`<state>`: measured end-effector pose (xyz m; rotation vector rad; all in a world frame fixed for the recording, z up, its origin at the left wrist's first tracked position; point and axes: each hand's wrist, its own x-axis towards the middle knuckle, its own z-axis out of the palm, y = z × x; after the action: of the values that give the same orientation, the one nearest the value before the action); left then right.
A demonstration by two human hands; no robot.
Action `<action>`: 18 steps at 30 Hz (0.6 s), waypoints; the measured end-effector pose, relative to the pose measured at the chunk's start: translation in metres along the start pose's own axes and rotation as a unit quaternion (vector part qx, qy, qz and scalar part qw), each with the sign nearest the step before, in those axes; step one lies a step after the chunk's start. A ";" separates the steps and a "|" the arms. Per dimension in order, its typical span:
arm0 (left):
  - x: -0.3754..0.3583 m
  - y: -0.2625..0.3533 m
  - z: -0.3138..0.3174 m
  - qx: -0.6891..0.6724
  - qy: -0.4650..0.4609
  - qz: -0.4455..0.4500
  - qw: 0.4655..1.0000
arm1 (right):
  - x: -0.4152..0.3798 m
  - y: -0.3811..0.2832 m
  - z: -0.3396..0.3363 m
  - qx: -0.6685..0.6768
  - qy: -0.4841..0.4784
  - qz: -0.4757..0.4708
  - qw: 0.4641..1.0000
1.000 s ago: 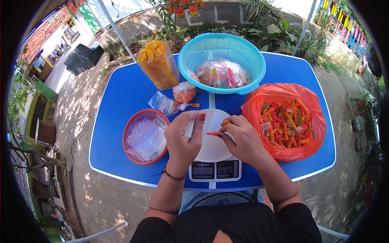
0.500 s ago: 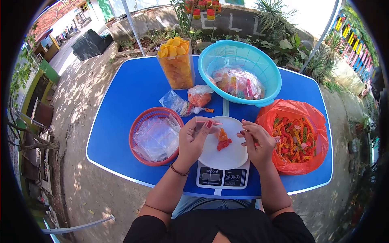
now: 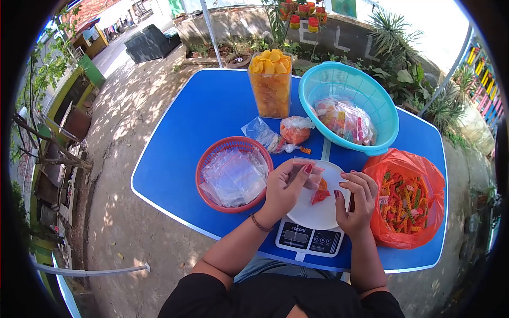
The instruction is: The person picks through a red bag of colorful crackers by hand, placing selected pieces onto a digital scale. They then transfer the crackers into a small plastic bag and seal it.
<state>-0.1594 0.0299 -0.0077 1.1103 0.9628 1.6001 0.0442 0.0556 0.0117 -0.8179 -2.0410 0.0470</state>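
My left hand (image 3: pixel 283 192) pinches a small clear plastic bag (image 3: pixel 305 172) above the white plate (image 3: pixel 318 212) of a digital scale (image 3: pixel 307 238). A few orange and red snack pieces (image 3: pixel 319 195) lie on that plate. Just right of the plate, my right hand (image 3: pixel 358 204) hovers with fingers apart and nothing in it. It is next to the red bag of coloured snacks (image 3: pixel 405 204).
A red basket of empty clear bags (image 3: pixel 233 175) stands left of the scale on the blue table (image 3: pixel 201 116). Behind are a tall container of yellow chips (image 3: pixel 270 85), two small filled bags (image 3: pixel 281 135) and a turquoise basket of packed bags (image 3: pixel 347 106).
My right hand dropped the snack pieces onto the scale plate and drew back to the right. My left hand kept the small bag. The camera view swung left.
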 end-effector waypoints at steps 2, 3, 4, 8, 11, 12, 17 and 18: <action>0.000 0.002 0.001 -0.002 -0.003 0.003 1.000 | -0.001 0.001 -0.001 0.016 0.005 0.010 1.000; 0.001 0.003 0.001 -0.003 -0.005 0.004 1.000 | -0.001 0.002 -0.001 0.023 0.008 0.015 1.000; 0.001 0.003 -0.001 -0.007 -0.012 0.005 1.000 | 0.000 0.002 -0.002 0.027 0.004 0.021 0.999; 0.000 0.005 -0.001 -0.040 -0.020 0.017 0.999 | 0.000 0.004 -0.002 0.033 0.002 0.033 0.999; 0.000 0.006 0.000 -0.024 0.005 0.005 1.000 | 0.002 0.002 -0.003 0.020 -0.007 0.032 0.999; -0.001 0.007 0.000 -0.019 0.005 0.007 1.000 | 0.001 0.002 -0.003 0.019 -0.011 0.034 0.999; -0.001 0.009 0.000 0.001 0.010 0.003 1.000 | -0.003 0.003 0.000 0.027 -0.053 0.050 0.997; -0.001 0.009 0.000 0.010 0.012 0.001 1.000 | -0.002 0.002 0.000 0.026 -0.075 0.041 0.996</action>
<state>-0.1616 0.0264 0.0006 1.1094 0.9946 1.6121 0.0459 0.0564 0.0096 -0.8890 -2.1357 0.2123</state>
